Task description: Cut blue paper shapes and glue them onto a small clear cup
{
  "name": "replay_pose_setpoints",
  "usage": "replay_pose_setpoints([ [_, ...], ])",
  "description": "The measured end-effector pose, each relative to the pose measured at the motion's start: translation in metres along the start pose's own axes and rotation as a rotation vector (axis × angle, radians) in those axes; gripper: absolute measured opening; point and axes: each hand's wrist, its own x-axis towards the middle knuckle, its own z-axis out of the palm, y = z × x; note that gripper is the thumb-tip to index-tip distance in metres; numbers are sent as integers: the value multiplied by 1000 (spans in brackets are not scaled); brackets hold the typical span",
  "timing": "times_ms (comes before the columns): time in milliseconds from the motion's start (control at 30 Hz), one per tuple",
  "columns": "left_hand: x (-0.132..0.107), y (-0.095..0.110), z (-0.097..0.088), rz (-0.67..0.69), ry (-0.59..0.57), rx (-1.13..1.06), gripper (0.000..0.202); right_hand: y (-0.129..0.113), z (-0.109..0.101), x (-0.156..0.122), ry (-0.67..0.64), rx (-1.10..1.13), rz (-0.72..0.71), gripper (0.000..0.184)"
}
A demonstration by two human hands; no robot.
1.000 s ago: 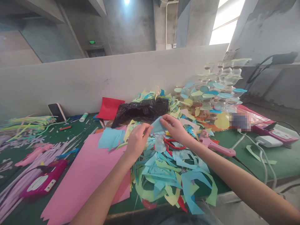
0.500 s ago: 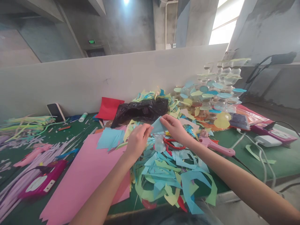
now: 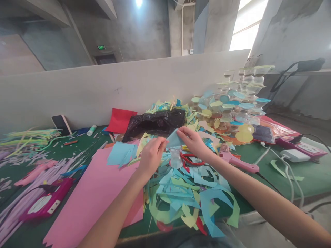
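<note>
- One blue sheet (image 3: 173, 139) lies between the two hands, at the centre of the grip: thin paper, tilted, with straight edges.
- The left hand (image 3: 152, 151) pinches its left side between thumb and fingers; the right hand (image 3: 192, 139) grasps the opposite side. Holding it from both sides probably stops the limp paper from sagging.
- Just below the grip stands a clear cup (image 3: 176, 159), smooth and rounded; whether the paper touches it, I cannot tell.
- Under the right hand lie scissors (image 3: 193, 163) with glossy red loops, presumably left there for easy reach.
- Nearer than the grip, scraps (image 3: 178, 198) heap loosely, curled, pointed or ring-shaped.
- Left of the grip, blue squares (image 3: 121, 153) overlap on smooth pink card (image 3: 98, 186), likely so the left hand can reach them.
- Right of the grip rests a pink glue gun (image 3: 240, 163), its handle turned outward.
- Beyond the grip slumps a crinkled, shiny black bag (image 3: 157, 120).
- Farther right, clear cups with paper discs (image 3: 248, 105) rise in tiers, perhaps set clear of the hands.
</note>
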Motion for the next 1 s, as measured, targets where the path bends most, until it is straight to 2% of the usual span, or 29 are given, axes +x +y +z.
replay_pose_setpoints([
  [233,2,2,-5,-203,71,-112,26,2,-3,3,82,28,50,34],
  [433,4,5,-9,-347,134,-191,30,-2,-4,1,29,86,78,44],
  [600,6,6,-9,-370,165,-214,32,-3,-4,-1,-4,91,60,38],
  [700,5,5,-9,-377,180,-237,31,-3,-2,-3,27,105,6,33],
  [767,5,4,-9,-376,186,-233,31,-4,-2,-3,47,113,-14,36],
  [900,5,6,-9,-355,204,-246,30,-6,-2,-3,-6,208,69,52],
  [1000,4,10,-8,-364,238,-337,30,-10,-2,-3,-122,284,152,48],
])
